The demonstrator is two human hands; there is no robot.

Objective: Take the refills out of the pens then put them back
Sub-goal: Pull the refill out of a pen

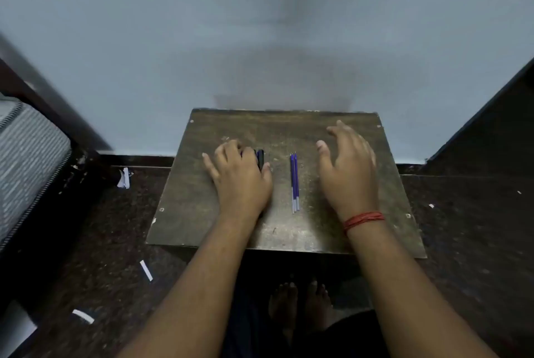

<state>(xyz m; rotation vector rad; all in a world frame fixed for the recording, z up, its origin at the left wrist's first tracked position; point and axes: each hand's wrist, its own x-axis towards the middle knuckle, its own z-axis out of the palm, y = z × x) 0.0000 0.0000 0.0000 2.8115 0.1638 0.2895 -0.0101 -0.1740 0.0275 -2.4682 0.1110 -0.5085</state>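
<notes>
Two thin blue refills (294, 182) lie side by side, lengthwise, in the middle of a small worn wooden table (289, 230). My left hand (241, 177) lies palm down over black pens (260, 158) at the table's left, its fingers curled around them; only their dark far ends show. My right hand (349, 168) hovers to the right of the refills with fingers spread and relaxed, holding nothing. A red thread band circles that wrist.
The table stands against a pale blue wall (260, 39). Dark floor surrounds it, with scraps of white paper (146, 270) at the left. A striped mattress (26, 161) edges in at far left. My bare feet (300, 299) show under the table's front edge.
</notes>
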